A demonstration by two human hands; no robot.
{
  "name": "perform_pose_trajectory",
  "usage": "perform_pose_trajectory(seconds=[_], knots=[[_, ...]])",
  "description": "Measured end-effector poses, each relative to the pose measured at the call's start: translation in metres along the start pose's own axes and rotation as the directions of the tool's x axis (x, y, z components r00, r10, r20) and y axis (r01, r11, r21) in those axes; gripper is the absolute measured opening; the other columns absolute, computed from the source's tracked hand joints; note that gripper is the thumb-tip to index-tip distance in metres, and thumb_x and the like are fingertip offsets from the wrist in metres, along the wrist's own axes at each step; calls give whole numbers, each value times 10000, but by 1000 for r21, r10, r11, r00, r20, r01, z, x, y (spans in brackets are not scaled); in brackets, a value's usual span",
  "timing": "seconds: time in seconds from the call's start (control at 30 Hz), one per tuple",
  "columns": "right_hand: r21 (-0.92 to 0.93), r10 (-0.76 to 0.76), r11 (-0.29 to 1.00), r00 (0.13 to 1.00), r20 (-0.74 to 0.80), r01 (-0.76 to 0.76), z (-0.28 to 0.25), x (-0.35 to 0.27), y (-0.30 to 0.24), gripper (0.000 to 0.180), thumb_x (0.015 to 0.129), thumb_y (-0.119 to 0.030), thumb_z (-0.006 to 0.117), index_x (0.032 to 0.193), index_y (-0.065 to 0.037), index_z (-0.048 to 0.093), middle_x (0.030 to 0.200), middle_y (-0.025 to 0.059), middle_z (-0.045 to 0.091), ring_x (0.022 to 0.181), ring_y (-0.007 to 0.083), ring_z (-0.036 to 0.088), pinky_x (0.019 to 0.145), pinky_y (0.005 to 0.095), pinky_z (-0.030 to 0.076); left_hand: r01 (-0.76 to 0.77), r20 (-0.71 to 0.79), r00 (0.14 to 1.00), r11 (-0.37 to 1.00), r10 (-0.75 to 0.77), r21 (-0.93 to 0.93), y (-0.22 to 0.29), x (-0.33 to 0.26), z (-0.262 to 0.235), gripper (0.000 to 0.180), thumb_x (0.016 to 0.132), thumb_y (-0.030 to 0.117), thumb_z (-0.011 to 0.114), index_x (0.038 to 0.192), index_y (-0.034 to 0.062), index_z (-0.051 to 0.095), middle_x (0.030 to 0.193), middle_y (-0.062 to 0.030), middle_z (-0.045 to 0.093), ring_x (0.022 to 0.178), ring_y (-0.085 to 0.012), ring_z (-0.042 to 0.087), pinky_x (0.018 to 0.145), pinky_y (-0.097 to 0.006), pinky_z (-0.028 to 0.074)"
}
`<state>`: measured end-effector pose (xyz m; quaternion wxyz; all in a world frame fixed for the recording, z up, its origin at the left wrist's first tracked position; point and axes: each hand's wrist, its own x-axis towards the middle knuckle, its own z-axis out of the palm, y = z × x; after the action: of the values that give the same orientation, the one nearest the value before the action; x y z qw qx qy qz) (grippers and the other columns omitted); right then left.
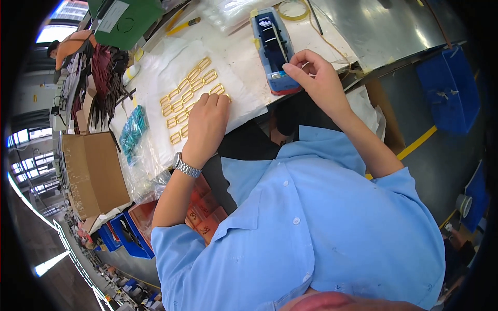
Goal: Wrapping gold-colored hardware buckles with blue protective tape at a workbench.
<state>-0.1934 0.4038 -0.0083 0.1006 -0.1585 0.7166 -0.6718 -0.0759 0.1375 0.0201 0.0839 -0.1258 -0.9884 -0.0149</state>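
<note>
My left hand (206, 120) lies flat, fingers together, on the gold buckles (188, 96) so they stay in rows on the tabletop (244, 57), while my right hand (317, 78) pinches the blue tape holder (274, 47).

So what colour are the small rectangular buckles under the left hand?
Gold, shiny metal buckles, lying on a white sheet; the head view shows them clearly.
</note>
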Motion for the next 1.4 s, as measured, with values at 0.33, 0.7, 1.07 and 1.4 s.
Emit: perform_pose_trajectory(seconds=[0.33, 0.7, 1.07, 1.4], knots=[[-110, 48, 993, 999, 25, -45, -2, 2, -6, 343, 916, -310, 819, 999, -11, 671, 944, 61, 648, 799, 118, 601, 744, 290, 503, 348, 174, 933, 669, -314, -657, 3, 26, -45, 141, 990, 74, 706, 1080, -35, 698, 995, -89, 729, 888, -171, 681, 804, -316, 549], [-113, 44, 992, 999, -29, -47, 2, 0, -4, 266, 939, -273, 816, 1008, -48, 690, 897, -22, 626, 767, 60, 548, 723, 242, 474, 2, -39, 988, 256, -153, -967, 28, 127, -43, 166, 1040, 93, 702, 1120, -50, 729, 1030, -45, 760, 958, -89, 689, 891, -235, 541], [51, 17, 999, 1000, -21, -16, 8, -3, -13, 232, 907, -182, 802, 1007, 19, 743, 947, 43, 659, 773, 105, 609, 747, 275, 522, 57, 6, 971, 203, -241, -978, 39, 113, -57, 190, 1015, 113, 739, 1122, -44, 736, 1004, -42, 743, 917, -99, 676, 856, -240, 533], [433, 246, 839, 940, 238, -329, 1, -78, -18, 126, 1047, -121, 679, 1036, 4, 695, 957, 65, 794, 812, 76, 710, 714, 232, 561, 377, 417, 864, -187, -283, -907, 82, 27, -67, 143, 1049, 97, 679, 1074, -44, 689, 829, -36, 673, 661, -82, 609, 579, -236, 496]])
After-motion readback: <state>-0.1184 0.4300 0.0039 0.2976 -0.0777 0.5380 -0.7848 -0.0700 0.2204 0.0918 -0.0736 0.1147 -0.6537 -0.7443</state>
